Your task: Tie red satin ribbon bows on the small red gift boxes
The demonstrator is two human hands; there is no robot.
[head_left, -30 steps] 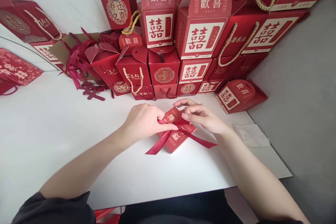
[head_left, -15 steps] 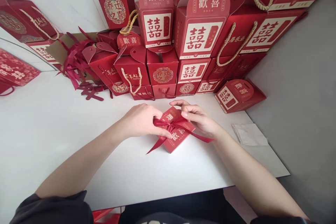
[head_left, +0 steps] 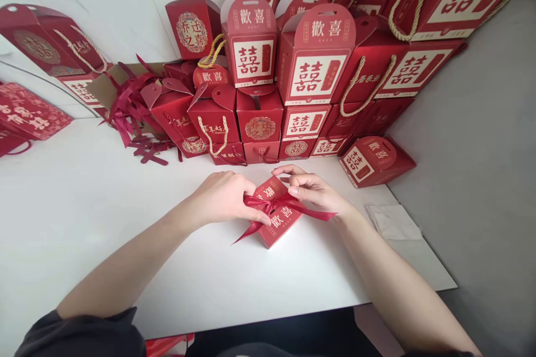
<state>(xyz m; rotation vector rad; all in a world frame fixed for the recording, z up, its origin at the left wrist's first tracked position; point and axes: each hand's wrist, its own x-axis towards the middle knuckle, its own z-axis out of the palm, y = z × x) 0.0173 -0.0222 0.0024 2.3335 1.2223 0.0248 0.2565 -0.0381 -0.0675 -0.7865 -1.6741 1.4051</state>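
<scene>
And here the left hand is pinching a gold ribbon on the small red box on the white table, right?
Not gold: the head view shows the left hand pinching a red ribbon on the small red box on the white table.

On a white table [head_left: 251,284], a small red box [head_left: 278,226] lies with a red ribbon [head_left: 272,204] knotted over its top, the left hand [head_left: 228,195] pinching the ribbon's left side between thumb and fingers while the right hand [head_left: 312,189] curves, fingers bent, at the ribbon's right side. Behind them stands a stack of red gift boxes [head_left: 317,78], with loose ribbons [head_left: 133,97] to its left and a folded white cloth or paper [head_left: 393,222] near the table's right edge.
</scene>
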